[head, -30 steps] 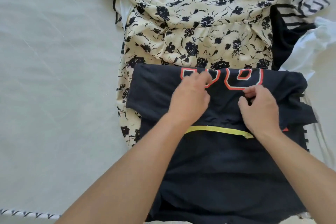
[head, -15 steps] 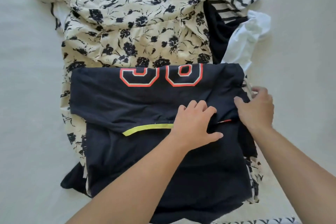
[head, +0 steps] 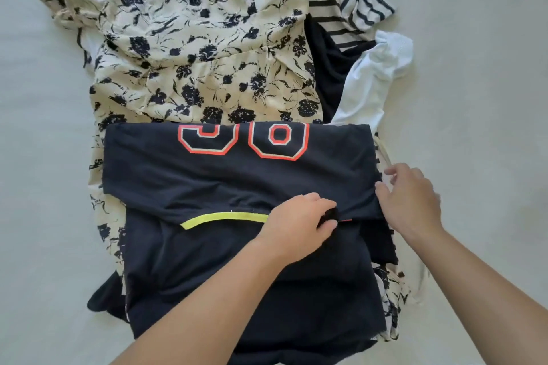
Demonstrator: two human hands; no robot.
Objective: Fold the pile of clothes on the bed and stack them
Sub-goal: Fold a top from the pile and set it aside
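A dark navy shirt [head: 225, 175] with orange-outlined numbers and a yellow collar band lies folded over itself on top of the pile. My left hand [head: 299, 222] pinches the shirt's folded edge right of the yellow band. My right hand [head: 409, 201] is at the shirt's right edge with loosely spread fingers; its thumb touches the cloth. Beneath lies a cream dress with black flowers [head: 192, 47].
A black-and-white striped garment [head: 347, 0], a dark piece [head: 329, 68] and a white garment [head: 373, 80] lie at the pile's upper right. Pale bed sheet [head: 44, 187] surrounds the pile on both sides.
Both hands moved right from the shirt's middle. My left hand went from lying on the cloth to pinching the folded edge. My right hand loosened at the right edge.
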